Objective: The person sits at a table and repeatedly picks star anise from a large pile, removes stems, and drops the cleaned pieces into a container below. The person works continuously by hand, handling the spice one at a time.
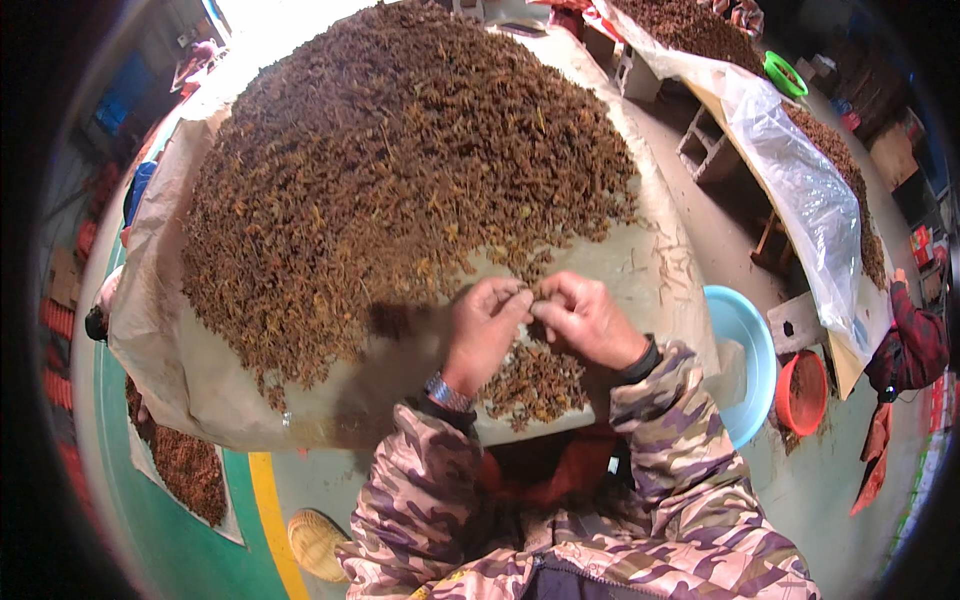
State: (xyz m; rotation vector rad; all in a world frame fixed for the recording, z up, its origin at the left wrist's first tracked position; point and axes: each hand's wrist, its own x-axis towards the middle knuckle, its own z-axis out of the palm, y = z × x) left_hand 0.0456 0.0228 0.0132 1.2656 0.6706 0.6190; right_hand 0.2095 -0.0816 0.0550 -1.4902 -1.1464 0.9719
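Note:
A large heap of brown dried plant pieces, star-shaped like star anise (405, 150), covers most of the sheeted table (652, 262) before me. My left hand (487, 322), a metal watch at its wrist, and my right hand (589, 315) meet over the near part of the table. Their thumbs and fingertips pinch a small dark piece between them, mostly hidden by the fingers. A smaller pile of the same dried pieces (536, 379) lies just below my hands at the near edge. A thin strip of pieces reaches from the heap towards my fingers.
A light blue basin (739, 360) and a red basin (802, 394) stand to the right of the table. Farther right are a plastic-covered table (810, 187), concrete blocks (705, 146) and a person in a checked sleeve (911, 341). More dried pieces (184, 469) lie low at the left.

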